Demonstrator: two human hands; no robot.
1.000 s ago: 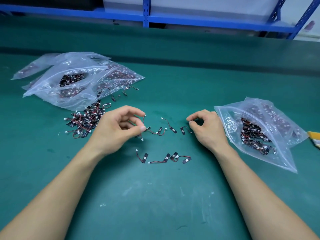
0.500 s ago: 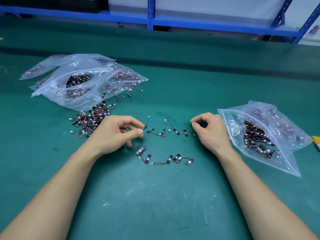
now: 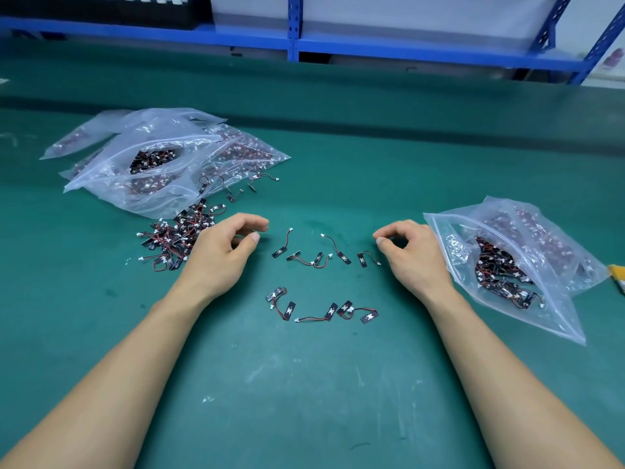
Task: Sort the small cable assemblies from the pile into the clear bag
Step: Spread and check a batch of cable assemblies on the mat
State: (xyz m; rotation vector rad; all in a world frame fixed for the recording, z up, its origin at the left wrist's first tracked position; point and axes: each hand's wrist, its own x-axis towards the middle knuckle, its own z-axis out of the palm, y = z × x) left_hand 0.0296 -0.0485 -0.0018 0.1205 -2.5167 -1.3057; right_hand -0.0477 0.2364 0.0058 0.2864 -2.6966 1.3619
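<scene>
Two empty hands, left hand [image 3: 220,255] and right hand [image 3: 414,257], rest loosely curled on the green mat [image 3: 304,384]. Between them lies a row of small black-tabbed, red-wired cable assemblies [image 3: 316,257]. The nearest, at the left's three o'clock, runs seven to one. The clear plastic zip bag [image 3: 449,231] gapes at the right's three o'clock.

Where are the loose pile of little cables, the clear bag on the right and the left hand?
pile of little cables [image 3: 176,238]: head view, middle of the tangled heap.
clear bag on the right [image 3: 554,320]: head view, bare plastic near its lower corner.
left hand [image 3: 216,253]: head view, back of the hand.
</scene>
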